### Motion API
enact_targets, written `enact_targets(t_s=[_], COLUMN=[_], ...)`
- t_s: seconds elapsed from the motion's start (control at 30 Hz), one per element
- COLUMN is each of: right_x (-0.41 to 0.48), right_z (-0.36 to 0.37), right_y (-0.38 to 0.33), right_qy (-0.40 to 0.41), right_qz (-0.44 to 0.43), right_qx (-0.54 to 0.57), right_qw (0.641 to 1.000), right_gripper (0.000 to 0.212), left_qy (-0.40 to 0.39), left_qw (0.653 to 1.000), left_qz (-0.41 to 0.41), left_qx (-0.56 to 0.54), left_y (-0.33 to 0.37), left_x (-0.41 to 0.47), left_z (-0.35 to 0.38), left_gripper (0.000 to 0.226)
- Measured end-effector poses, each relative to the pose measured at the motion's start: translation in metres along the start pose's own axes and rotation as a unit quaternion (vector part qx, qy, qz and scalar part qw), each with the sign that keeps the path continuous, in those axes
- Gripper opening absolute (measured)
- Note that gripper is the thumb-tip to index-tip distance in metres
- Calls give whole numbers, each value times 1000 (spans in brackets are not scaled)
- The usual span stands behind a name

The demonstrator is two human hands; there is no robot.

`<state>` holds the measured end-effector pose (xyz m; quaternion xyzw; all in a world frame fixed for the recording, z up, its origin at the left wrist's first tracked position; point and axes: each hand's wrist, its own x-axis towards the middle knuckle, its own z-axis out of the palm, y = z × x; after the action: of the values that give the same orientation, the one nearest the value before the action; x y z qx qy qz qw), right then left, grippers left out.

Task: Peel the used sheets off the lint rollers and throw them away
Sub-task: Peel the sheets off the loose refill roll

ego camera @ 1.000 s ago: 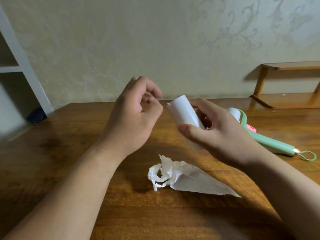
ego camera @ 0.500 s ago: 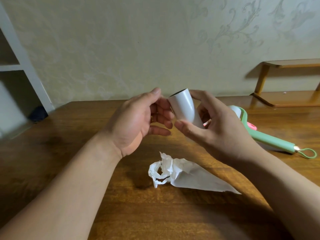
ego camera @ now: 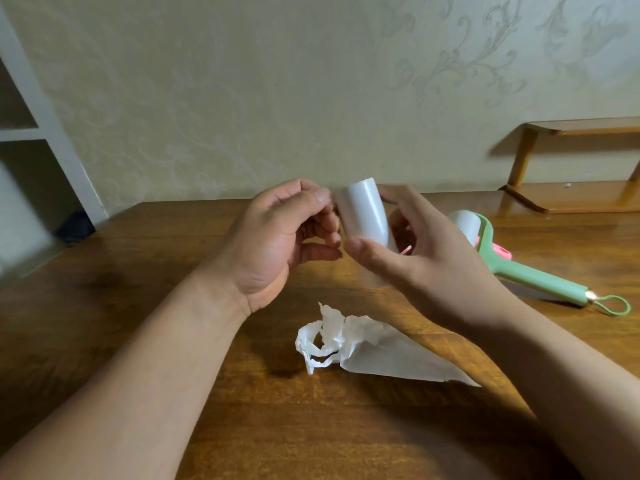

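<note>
Wooden table (ego camera: 138, 306), papered wall behind. One peeled sheet (ego camera: 349, 341) lies crumpled on the wood; I use it as the reference.

Step in hand, as I read it: starting the next used layer on the white roll (ego camera: 367, 216). That roll is in the air, beyond the peeled sheet and a little to its right, tilted, not touching the table.

Your right hand (ego camera: 436, 271) grips it: thumb (ego camera: 360, 247) across the front, fingers wrapped behind, narrow span, firm hold. A bit of pink shows below the roll, likely its handle; mostly hidden.

Your left hand (ego camera: 273, 244) is curled, fingertips (ego camera: 322, 197) against the roll's left edge near the top. Blurred there, so I cannot tell whether they pinch a sheet edge or only touch it.

Next move calls for: lift the seam with a nail, pinch, pull around the roll while the right hand stops it turning. Then bin this layer and the peeled sheet; no bin in view.

A green lint roller (ego camera: 530, 275) lies flat on the table, right of the peeled sheet and beyond it, well apart, probably next.
</note>
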<state>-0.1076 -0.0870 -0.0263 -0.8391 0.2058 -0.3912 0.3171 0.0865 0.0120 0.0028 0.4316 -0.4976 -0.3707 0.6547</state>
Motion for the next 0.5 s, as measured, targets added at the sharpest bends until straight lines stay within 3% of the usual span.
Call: enact_targets(t_s=[0.1, 0.17, 0.27, 0.4, 0.5], right_x=[0, 0, -3, -4, -4], right_z=[4, 6, 7, 4, 3], right_y=[-5, -4, -2, -8, -16], right_qy=[-105, -122, -109, -92, -89], right_qz=[99, 115, 98, 62, 30], right_qx=[234, 275, 215, 119, 72], right_qw=[962, 947, 966, 987, 993], right_gripper=[39, 30, 28, 48, 29], left_qy=[14, 26, 56, 27, 31], left_qw=[998, 995, 998, 986, 980], left_qz=[-20, -39, -31, 2, 31], left_qx=[-61, -88, -27, 165, 193], left_y=[-1, 0, 1, -8, -15], left_x=[1, 1, 1, -1, -2], left_z=[1, 1, 2, 10, 11], left_gripper=[34, 47, 68, 97, 80])
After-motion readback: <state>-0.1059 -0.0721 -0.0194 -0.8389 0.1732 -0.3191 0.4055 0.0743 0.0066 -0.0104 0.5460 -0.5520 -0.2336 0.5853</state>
